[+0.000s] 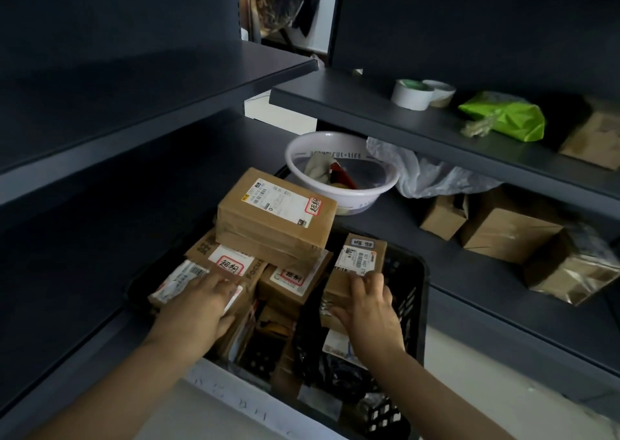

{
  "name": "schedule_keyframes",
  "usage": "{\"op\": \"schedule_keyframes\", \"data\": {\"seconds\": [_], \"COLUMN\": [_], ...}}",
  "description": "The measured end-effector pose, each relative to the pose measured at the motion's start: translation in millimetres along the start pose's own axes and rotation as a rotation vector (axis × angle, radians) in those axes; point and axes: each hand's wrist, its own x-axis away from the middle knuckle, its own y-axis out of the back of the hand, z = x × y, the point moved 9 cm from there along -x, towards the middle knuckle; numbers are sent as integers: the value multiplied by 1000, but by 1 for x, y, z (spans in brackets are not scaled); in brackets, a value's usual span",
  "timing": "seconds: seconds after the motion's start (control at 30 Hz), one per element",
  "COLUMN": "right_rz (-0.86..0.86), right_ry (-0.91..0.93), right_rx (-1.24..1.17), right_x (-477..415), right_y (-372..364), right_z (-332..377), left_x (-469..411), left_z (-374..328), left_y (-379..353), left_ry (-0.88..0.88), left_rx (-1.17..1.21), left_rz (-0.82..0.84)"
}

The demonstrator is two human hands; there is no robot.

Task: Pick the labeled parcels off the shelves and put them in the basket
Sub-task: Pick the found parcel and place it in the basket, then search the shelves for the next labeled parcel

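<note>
The black basket [414, 292] holds at least five labeled cardboard parcels, piled high. Left hand [196, 305] lies flat, fingers loose, on the pile's near-left parcel [228, 265]. Right hand [367, 308] grips an upright parcel [360, 262] at the basket's right side.

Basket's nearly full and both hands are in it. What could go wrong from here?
The big labeled parcel tops a stack above the black basket's rim; the left hand nudging the boxes below may topple it. The right hand grips an upright small parcel by the wall; it could tip over.
</note>
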Motion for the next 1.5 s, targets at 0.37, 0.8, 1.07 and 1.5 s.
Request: {"op": "schedule_keyframes", "data": {"seconds": [0.37, 0.8, 1.07, 1.5], "right_rz": [-62, -174, -85, 313], "right_ry": [-13, 867, 1437, 1822], "right_rx": [30, 8, -142, -54], "right_x": [-13, 100, 239, 505], "right_y": [-17, 36, 0, -83], "right_z": [14, 267, 470, 653], "left_x": [20, 158, 391, 756], "left_z": [17, 127, 222, 325], "left_y": [10, 83, 117, 79], "left_ry": [17, 155, 513, 1315], "left_rx": [-3, -143, -303, -220], "left_rz": [-20, -197, -288, -245]}}
